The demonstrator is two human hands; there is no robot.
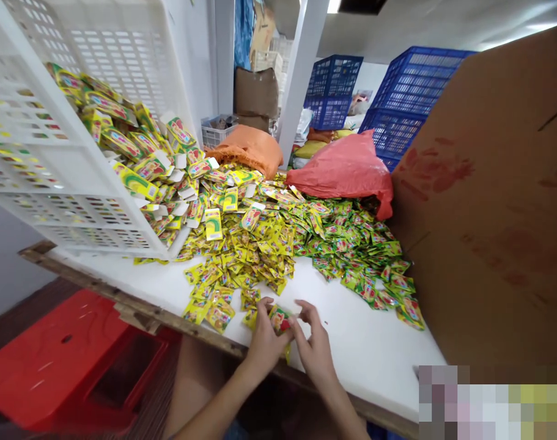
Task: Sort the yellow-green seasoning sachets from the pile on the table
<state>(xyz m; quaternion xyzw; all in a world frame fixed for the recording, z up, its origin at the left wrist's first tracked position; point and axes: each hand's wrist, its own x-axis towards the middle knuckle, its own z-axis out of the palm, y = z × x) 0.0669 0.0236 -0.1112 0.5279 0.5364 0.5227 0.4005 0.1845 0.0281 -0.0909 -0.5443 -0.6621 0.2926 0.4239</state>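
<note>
Near the front edge of the white tabletop [306, 281], my left hand [269, 339] is closed on a small shiny candy packet [279, 319] with green, yellow and red print. My right hand [315, 345] is curled around the packet's right side, its thumb touching it and its index finger raised. Some yellow shows below the fingers, too hidden to name. Loose yellow packets [221, 313] lie just left of my hands. Beyond them spreads a heap of yellow packets [246, 250], and green packets [351, 244] lie to the right.
A tipped white plastic crate [83, 183] spills small yellow cartons [140, 165] at left. Orange [250, 146] and red sacks [345, 168] stand behind the heaps. A tall cardboard box [489, 214] bounds the right side. A red stool [58, 354] is below left; blue crates [397, 91] are stacked behind.
</note>
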